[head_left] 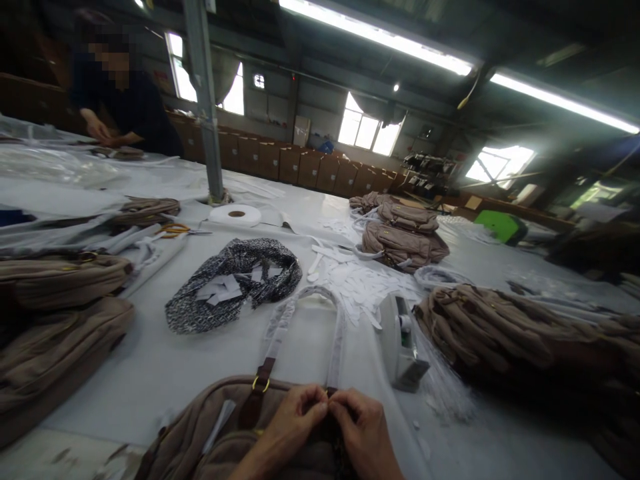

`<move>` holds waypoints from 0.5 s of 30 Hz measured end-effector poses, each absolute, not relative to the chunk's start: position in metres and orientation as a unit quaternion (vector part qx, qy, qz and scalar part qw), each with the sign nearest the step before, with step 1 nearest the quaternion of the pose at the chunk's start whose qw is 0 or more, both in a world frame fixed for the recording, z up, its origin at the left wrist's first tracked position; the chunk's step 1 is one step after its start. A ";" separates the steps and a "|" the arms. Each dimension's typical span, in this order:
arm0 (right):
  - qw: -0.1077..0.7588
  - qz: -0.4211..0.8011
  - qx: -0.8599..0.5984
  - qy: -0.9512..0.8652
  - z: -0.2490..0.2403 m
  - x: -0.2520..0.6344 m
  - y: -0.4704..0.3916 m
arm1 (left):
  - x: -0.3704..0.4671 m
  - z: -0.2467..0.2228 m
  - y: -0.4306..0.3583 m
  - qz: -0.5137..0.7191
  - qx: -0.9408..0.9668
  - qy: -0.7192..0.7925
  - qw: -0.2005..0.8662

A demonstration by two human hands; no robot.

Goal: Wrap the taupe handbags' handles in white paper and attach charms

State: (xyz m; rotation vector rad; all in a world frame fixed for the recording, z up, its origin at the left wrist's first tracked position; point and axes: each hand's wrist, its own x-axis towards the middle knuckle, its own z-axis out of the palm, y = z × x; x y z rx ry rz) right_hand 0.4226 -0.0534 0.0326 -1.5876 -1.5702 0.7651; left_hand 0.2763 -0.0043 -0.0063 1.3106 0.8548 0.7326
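A taupe fabric handbag with brown leather tabs and gold rings lies at the table's near edge. Its handle arches away from me, wrapped in whitish material. At the base of the handle's right side, my left hand and my right hand meet with pinched fingertips. Whatever small part they pinch is hidden by the fingers. A white slip sticks out on the bag's left side. Beyond the handle lies a black-and-white knitted cloth with white paper pieces on it.
Taupe bags are stacked at left, right and farther back. A tape dispenser stands right of the handle, near scattered white strips. Farther off are scissors, a white roll, a post and a co-worker.
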 end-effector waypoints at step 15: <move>0.393 0.141 -0.548 -0.725 0.003 0.417 -0.045 | 0.281 -0.020 0.001 0.312 0.492 0.401 0.707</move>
